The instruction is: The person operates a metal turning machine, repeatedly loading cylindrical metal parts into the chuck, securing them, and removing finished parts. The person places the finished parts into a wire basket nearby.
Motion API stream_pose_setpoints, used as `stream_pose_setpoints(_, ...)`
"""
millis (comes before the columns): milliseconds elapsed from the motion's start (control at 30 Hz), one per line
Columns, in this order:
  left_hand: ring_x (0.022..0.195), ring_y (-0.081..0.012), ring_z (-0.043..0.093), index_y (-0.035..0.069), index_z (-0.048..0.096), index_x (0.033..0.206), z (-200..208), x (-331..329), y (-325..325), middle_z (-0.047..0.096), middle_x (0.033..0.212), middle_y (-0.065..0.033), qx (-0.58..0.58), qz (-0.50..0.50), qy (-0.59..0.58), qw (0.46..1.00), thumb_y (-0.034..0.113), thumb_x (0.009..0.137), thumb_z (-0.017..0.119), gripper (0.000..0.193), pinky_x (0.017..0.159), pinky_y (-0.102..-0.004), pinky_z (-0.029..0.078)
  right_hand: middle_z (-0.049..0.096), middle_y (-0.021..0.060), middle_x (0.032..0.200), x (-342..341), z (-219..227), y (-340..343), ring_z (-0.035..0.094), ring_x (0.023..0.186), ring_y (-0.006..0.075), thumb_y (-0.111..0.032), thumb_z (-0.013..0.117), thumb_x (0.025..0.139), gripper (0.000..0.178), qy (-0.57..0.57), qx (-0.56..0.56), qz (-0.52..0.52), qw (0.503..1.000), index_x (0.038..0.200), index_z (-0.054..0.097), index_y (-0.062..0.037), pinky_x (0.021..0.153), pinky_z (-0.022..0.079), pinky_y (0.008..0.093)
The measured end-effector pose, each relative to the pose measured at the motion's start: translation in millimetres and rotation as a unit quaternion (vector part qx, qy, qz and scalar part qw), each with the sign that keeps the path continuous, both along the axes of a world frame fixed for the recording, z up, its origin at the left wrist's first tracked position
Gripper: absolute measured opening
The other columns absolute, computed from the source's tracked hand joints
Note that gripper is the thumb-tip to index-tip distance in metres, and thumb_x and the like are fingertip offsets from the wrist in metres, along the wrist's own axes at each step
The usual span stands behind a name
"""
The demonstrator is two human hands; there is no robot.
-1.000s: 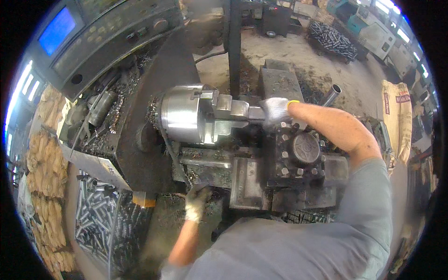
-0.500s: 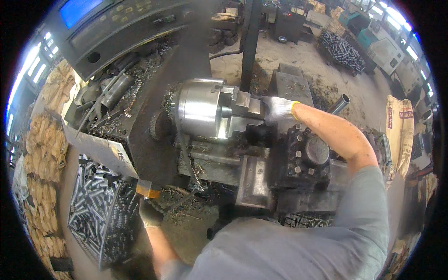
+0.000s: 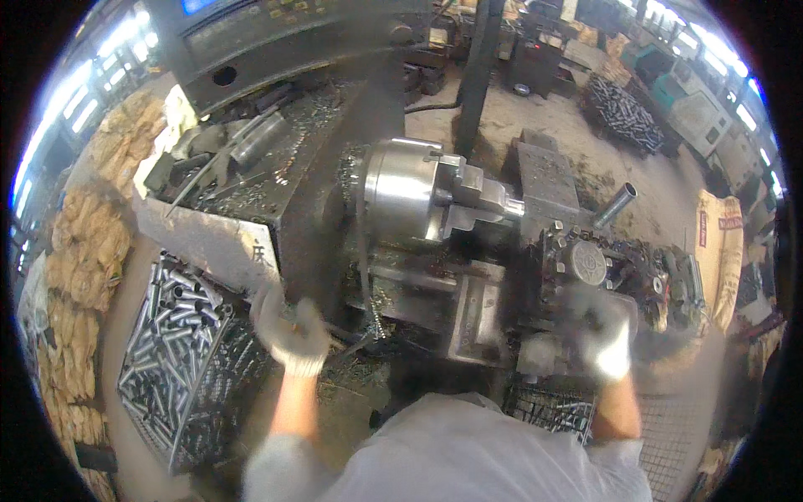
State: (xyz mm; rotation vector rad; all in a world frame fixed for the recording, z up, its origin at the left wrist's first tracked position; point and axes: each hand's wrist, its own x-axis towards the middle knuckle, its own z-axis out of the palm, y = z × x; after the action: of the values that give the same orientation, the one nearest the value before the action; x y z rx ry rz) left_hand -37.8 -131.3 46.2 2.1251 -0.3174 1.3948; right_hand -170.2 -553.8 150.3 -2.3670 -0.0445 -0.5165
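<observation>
In the middle of the lathe sits a bright steel chuck (image 3: 401, 188), with a short shiny metal piece (image 3: 515, 207) poking out from its jaws on the right. My left hand (image 3: 291, 335), in a pale work glove, hovers below the corner of the headstock with thumb and fingers apart and nothing visible between them. Right of the chuck is the dark square tool post (image 3: 585, 261) with bolts on top. Just in front of that post, my gloved right hand (image 3: 604, 339) is smeared by motion; its fingers and any grip are unclear.
A wire bin of metal tubes (image 3: 171, 351) stands at lower left. Metal shavings cover the headstock top (image 3: 284, 167). A loose tube (image 3: 616, 205) leans up behind the tool post. Tan sacks (image 3: 719, 251) are at right, and a heaped basket (image 3: 623, 113) lies farther back.
My right hand has left the chuck jaws and come back toward me, in front of the tool post. My left hand has risen from beside the yellow-orange block. The view has shifted.
</observation>
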Motion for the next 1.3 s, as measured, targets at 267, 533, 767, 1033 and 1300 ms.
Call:
stream_pose_setpoints(267, 0.111, -0.0461, 0.071, 0.004, 0.019, 0.166, 181, 238, -140, 0.068, 0.128, -0.031, 0.162, 0.06, 0.242, 0.955, 0.025, 0.1, 0.064, 0.083, 0.097, -0.0553, 0.056, 0.08, 0.0145, 0.112, -44, -115, 33, 0.078, 0.102, 0.0247, -0.013, 0.08, 0.087, 0.036, 0.21, 0.217, 0.118, 0.946, 0.121, 0.076, -0.0028, 0.092, 0.061, 0.0361)
stream_pose_setpoints(533, 0.109, -0.0404, 0.073, 0.006, 0.046, 0.152, 156, 178, -167, 0.072, 0.12, -0.0269, 0.078, -0.1, 0.181, 0.975, 0.029, 0.099, 0.066, 0.062, 0.091, -0.0505, 0.058, 0.079, 0.0123, 0.116, -66, -152, 21, 0.077, 0.107, 0.0245, -0.018, 0.079, 0.09, 0.039, 0.295, 0.217, 0.128, 0.922, 0.127, 0.073, -0.0056, 0.096, 0.06, 0.0377)
stream_pose_setpoints(767, 0.104, -0.0425, 0.07, 0.008, 0.07, 0.116, -125, -189, -8, 0.073, 0.11, -0.0204, -0.028, -0.072, 0.597, 0.799, 0.033, 0.098, 0.069, 0.031, 0.087, -0.0492, 0.056, 0.079, 0.0116, 0.112, -44, -202, 124, 0.076, 0.1, 0.0188, -0.006, 0.076, 0.091, 0.034, 0.267, 0.148, 0.327, 0.894, 0.124, 0.073, -0.0013, 0.092, 0.06, 0.0323)
stream_pose_setpoints(1033, 0.093, -0.0392, 0.069, 0.0, 0.076, 0.108, -276, -924, 141, 0.075, 0.113, -0.0247, -0.466, 0.762, 0.276, 0.356, 0.038, 0.108, 0.05, 0.046, 0.083, -0.0443, 0.054, 0.078, 0.0139, 0.099, -97, -382, 311, 0.075, 0.096, 0.0216, -0.011, 0.077, 0.088, 0.024, 0.333, -0.15, 0.571, 0.735, 0.108, 0.079, 0.0026, 0.085, 0.06, 0.036)
stream_pose_setpoints(1300, 0.115, -0.0348, 0.072, -0.006, 0.06, 0.137, -228, -1144, -93, 0.072, 0.129, -0.0215, -0.501, 0.819, -0.221, -0.171, 0.035, 0.111, 0.047, 0.051, 0.093, -0.0507, 0.057, 0.08, 0.0176, 0.107, -156, -426, 525, 0.074, 0.103, 0.0335, -0.024, 0.074, 0.088, 0.03, 0.368, -0.287, 0.673, 0.574, 0.108, 0.079, -0.0017, 0.091, 0.056, 0.0411)
